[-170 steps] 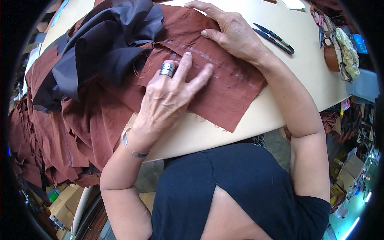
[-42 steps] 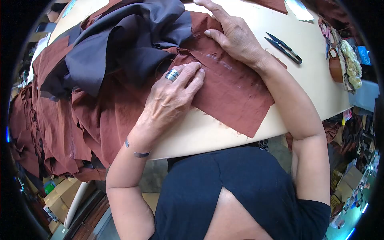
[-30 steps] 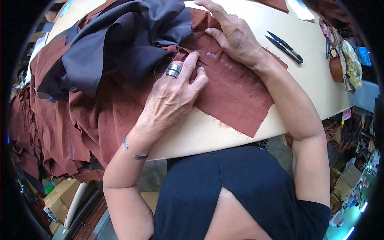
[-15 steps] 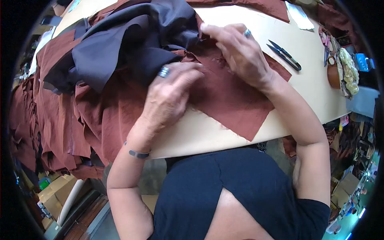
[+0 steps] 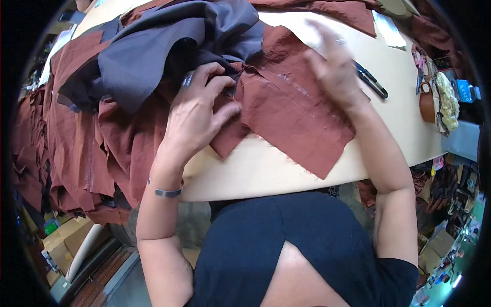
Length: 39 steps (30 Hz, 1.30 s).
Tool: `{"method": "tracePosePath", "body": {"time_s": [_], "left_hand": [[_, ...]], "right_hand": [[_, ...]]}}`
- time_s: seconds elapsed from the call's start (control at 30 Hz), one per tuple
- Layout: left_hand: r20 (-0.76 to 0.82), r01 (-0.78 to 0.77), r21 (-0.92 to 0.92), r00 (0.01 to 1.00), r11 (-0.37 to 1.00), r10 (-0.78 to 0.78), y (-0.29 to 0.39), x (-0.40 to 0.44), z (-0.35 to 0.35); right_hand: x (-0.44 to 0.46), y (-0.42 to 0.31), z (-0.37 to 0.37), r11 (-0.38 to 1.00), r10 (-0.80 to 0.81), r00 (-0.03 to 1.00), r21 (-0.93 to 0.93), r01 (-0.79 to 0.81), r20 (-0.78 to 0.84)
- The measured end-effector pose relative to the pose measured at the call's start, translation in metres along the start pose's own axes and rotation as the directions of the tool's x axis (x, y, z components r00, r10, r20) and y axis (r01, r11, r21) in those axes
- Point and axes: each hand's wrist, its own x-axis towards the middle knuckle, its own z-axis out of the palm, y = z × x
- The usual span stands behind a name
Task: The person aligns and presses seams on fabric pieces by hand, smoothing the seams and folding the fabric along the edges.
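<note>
My left hand [image 5: 197, 107], with a wide ring and a metal cuff at the wrist, rests at the inner edge of the reddish-brown cloth [image 5: 302, 117], fingers bent and apart. Dark grey fabric [image 5: 138, 66] lies bunched just beyond it. Faint chalky lines cross the brown cloth. Blurred by motion, my right hand [image 5: 332, 66] is over the cloth's right side, thumb and fingers spread, with nothing seen in it. Black thread snips [image 5: 373, 82] lie on the table to its right, their tips partly hidden behind that hand.
More brown cloth [image 5: 76, 153] hangs over the left edge of the pale table [image 5: 240, 179]. Another brown piece [image 5: 353, 15] lies along the far side, near white paper [image 5: 389, 28]. At the right edge sit a small brown leather pouch [image 5: 427, 105] and a pale crumpled bundle [image 5: 447, 102].
My left hand has shifted left and its fingers have spread. My right hand has lifted and moved right, uncovering the cloth's upper part. A brown corner now shows below my left hand.
</note>
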Motion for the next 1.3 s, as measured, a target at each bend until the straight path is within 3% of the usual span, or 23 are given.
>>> {"method": "tracePosePath", "body": {"time_s": [0.07, 0.1, 0.13, 0.2, 0.27, 0.33, 0.37, 0.43, 0.47, 0.57, 0.67, 0.77, 0.83, 0.93, 0.97, 1.13, 1.23, 1.3], "left_hand": [[0.052, -0.013, 0.033, 0.999, 0.999, 0.011, 0.002, -0.006, -0.003], [0.076, 0.008, 0.010, 0.997, 1.000, -0.009, 0.001, -0.010, -0.001], [0.059, 0.009, 0.012, 0.998, 1.000, -0.009, 0.002, -0.012, 0.001], [0.027, 0.009, 0.014, 1.000, 1.000, -0.009, 0.003, -0.016, 0.005], [-0.013, -0.024, 0.044, 1.000, 0.999, 0.024, 0.000, -0.017, 0.011], [-0.048, -0.063, 0.079, 0.997, 0.995, 0.067, 0.001, -0.016, 0.014], [-0.056, -0.080, 0.073, 0.995, 0.994, 0.085, 0.000, -0.015, 0.017], [-0.073, -0.109, 0.066, 0.991, 0.992, 0.113, -0.004, -0.015, 0.020], [-0.053, -0.111, 0.029, 0.992, 0.993, 0.112, -0.005, -0.015, 0.020], [0.001, -0.113, -0.061, 0.994, 0.992, 0.113, -0.005, -0.015, 0.016], [0.025, -0.149, -0.083, 0.988, 0.985, 0.152, 0.001, -0.012, 0.005], [0.066, -0.170, -0.046, 0.983, 0.984, 0.173, 0.002, -0.013, 0.001], [0.119, -0.147, -0.044, 0.981, 0.988, 0.151, -0.001, -0.012, 0.005], [0.075, -0.238, -0.052, 0.968, 0.970, 0.242, -0.008, -0.017, 0.013], [0.027, -0.303, -0.020, 0.953, 0.953, 0.303, -0.007, -0.015, 0.011], [0.225, -0.378, 0.359, 0.922, 0.853, 0.313, -0.030, -0.001, -0.025], [0.260, -0.450, 0.443, 0.892, 0.776, 0.369, -0.038, 0.010, -0.036], [0.272, -0.395, 0.424, 0.914, 0.815, 0.301, -0.030, 0.011, -0.038]], "right_hand": [[0.013, 0.042, -0.023, 0.998, 0.030, 0.985, 0.051, -0.022, -0.168], [0.014, 0.057, -0.027, 0.793, 0.446, 0.850, 0.565, -0.229, -0.281], [0.021, 0.061, -0.051, 0.966, 0.237, 0.892, 0.195, -0.172, -0.386], [0.031, 0.073, -0.080, 0.914, 0.234, 0.790, 0.405, 0.020, -0.566], [0.032, 0.038, -0.084, 0.890, 0.240, 0.825, 0.456, 0.025, -0.512], [0.016, -0.007, -0.066, 0.935, 0.149, 0.979, 0.342, -0.095, -0.135], [0.008, -0.027, -0.052, 0.955, 0.117, 0.991, 0.267, -0.132, 0.072], [-0.004, -0.042, -0.016, 0.923, 0.052, 0.967, 0.357, -0.142, 0.249], [-0.012, -0.041, 0.001, 0.845, 0.016, 0.977, 0.519, -0.127, 0.213], [-0.018, -0.030, 0.009, 0.923, -0.116, 0.965, 0.383, 0.018, 0.234], [-0.018, -0.028, 0.009, 0.923, -0.104, 0.962, 0.385, -0.001, 0.254], [-0.016, -0.031, 0.006, 0.879, 0.028, 0.948, 0.444, -0.174, 0.317], [-0.017, -0.030, 0.008, 0.897, -0.011, 0.957, 0.425, -0.118, 0.291], [-0.018, -0.030, 0.009, 0.908, -0.054, 0.962, 0.415, -0.064, 0.268], [-0.018, -0.030, 0.009, 0.908, -0.065, 0.963, 0.415, -0.052, 0.263], [-0.020, -0.032, 0.009, 0.907, -0.071, 0.961, 0.418, -0.049, 0.266], [-0.017, -0.032, 0.008, 0.931, -0.153, 0.951, 0.363, 0.047, 0.270], [-0.017, -0.032, 0.009, 0.944, -0.207, 0.938, 0.306, 0.118, 0.277]]}}
